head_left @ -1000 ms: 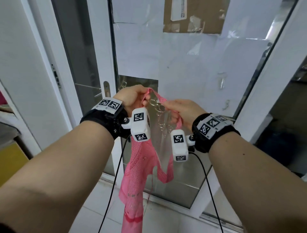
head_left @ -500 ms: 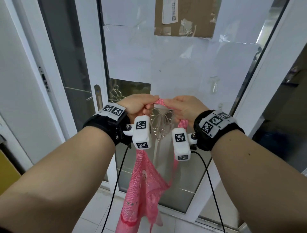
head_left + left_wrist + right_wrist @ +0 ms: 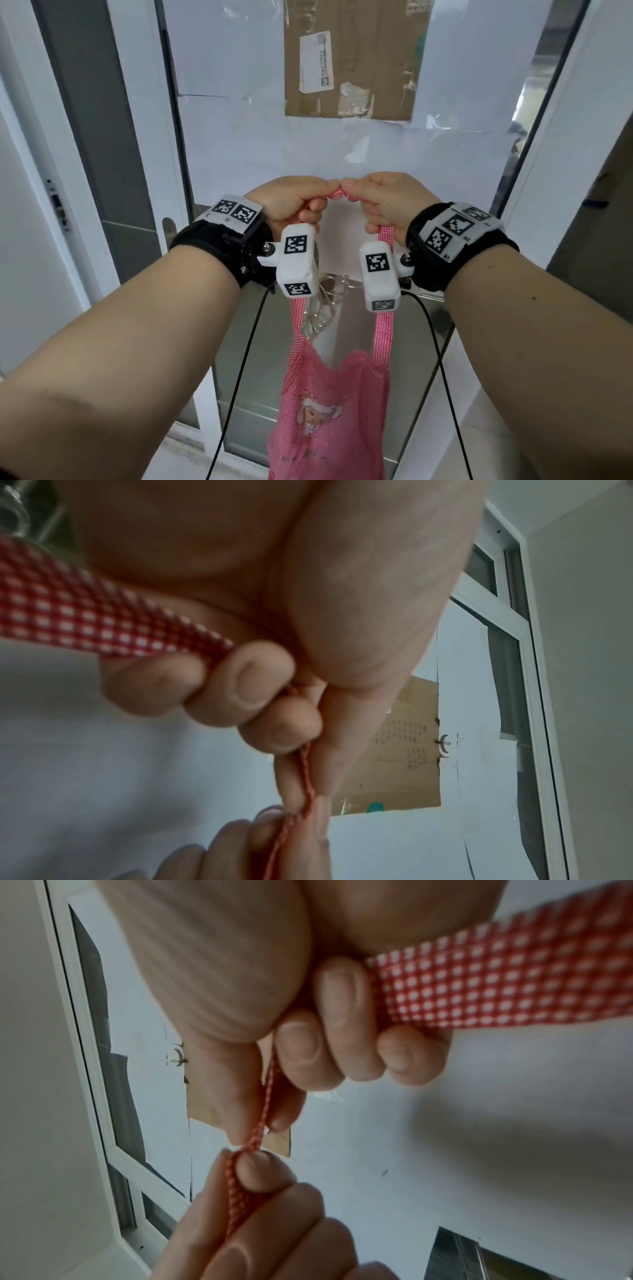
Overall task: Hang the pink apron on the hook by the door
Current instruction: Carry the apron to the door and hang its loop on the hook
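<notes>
Raised higher against the paper-covered door [image 3: 239, 102] than a moment ago, fists now nearly touching just below the taped cardboard patch [image 3: 352, 58]. Hanging beneath: pink apron [image 3: 329, 411], soft gingham weave, flat strap [image 3: 337, 195] bunched to a cord. Left hand [image 3: 291, 202] and right hand [image 3: 387, 202] curled tight, pinching strap; small metal hook [image 3: 444, 746] beside cardboard.

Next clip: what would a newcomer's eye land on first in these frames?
The two hands, left hand and right hand, raised side by side before the papered glass door, each pinching the pink apron's neck strap. The pink apron dangles below between the forearms. In the wrist views a small metal hook shows on the door beside a taped cardboard patch.
</notes>
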